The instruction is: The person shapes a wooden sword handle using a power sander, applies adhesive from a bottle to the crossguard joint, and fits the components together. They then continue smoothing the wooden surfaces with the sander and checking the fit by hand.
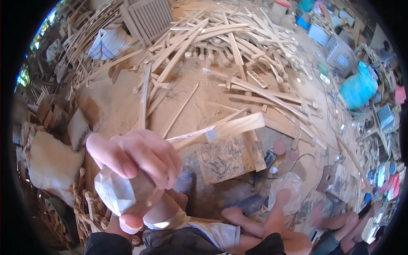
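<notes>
Close up at the lower left, my left hand (140, 155) is closed around a chunky faceted wooden knob (114, 191), its near side pale and shiny. The fingers curl over the top and the thumb tip shows below. Behind the hand a pale wooden bar (238, 126) with a grey patch slants up to the right; whether it joins the knob is hidden. My right hand (282, 197) reaches down at the lower right into a clear plastic bag (289, 187). The film is bunched about it, and its fingers are hidden.
A scuffed wooden block (225, 158) stands ahead, a power tool with a round pad (278, 148) and cord to its right. Knob-ended wooden legs (231, 38) are piled at the back. A stuffed sack (55, 161) sits left. Another person's legs (340, 225) show at lower right.
</notes>
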The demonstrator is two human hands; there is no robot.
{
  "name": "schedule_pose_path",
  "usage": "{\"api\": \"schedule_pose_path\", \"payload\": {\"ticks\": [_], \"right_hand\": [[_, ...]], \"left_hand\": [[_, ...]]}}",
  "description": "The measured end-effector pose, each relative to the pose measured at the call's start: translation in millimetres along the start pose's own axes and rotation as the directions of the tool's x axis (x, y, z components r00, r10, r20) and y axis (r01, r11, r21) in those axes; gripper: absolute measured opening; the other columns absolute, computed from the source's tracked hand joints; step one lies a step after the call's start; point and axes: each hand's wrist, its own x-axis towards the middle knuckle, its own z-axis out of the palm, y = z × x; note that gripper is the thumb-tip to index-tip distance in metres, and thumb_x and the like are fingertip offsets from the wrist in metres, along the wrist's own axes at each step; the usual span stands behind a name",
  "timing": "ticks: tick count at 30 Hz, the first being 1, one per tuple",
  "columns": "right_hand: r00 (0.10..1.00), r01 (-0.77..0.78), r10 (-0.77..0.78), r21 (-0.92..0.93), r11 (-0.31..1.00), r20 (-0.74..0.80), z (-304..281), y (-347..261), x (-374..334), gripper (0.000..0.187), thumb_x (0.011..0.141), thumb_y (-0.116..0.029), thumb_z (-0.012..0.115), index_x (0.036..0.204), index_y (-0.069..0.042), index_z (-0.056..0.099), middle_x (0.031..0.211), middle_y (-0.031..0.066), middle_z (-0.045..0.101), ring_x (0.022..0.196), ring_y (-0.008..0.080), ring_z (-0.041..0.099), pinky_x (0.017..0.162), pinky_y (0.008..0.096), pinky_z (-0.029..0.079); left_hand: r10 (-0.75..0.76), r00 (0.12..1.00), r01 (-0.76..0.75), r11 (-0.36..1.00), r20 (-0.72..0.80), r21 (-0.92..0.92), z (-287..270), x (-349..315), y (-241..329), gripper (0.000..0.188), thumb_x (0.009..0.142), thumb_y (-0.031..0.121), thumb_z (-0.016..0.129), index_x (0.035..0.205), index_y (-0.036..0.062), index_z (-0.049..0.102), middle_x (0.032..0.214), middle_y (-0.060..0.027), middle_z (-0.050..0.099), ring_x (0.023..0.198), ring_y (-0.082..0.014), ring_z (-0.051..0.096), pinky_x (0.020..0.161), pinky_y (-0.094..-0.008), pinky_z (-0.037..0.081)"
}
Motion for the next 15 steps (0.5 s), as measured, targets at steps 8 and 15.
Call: {"api": "schedule_pose_path", "payload": {"ticks": [8, 15], "right_hand": [[0.876, -0.455, 0.473, 0.478, 0.751, 0.092, -76.6, -27.4, 5.1, 0.034, 0.093, -0.03, 0.06, 0.104, -0.005, 0.08, 0.104, 0.0205, 0.076, 0.099, 0.0389, 0.073, 0.087, 0.0489, 0.057], [0.748, 0.412, 0.55, 0.909, 0.056, -0.373, -295.8, -133.3, -6.8, 0.019, 0.09, -0.006, 0.077, 0.108, 0.001, 0.079, 0.096, 0.0104, 0.078, 0.085, 0.019, 0.074, 0.076, 0.0302, 0.058]], "left_hand": [[-0.031, 0.996, 0.037, 0.997, -0.086, 0.064, 6.1, -16.4, 3.8, 0.062, 0.085, 0.046, 0.084, 0.108, 0.0106, 0.039, 0.071, -0.0036, 0.059, 0.047, -0.0112, 0.056, 0.045, -0.023, 0.045], [-0.036, 0.949, 0.095, 0.98, -0.313, 0.176, 27.1, -29.9, 18.1, 0.064, 0.083, 0.046, 0.085, 0.111, 0.0109, 0.038, 0.075, -0.0039, 0.054, 0.047, -0.015, 0.051, 0.05, -0.0298, 0.041]]}}
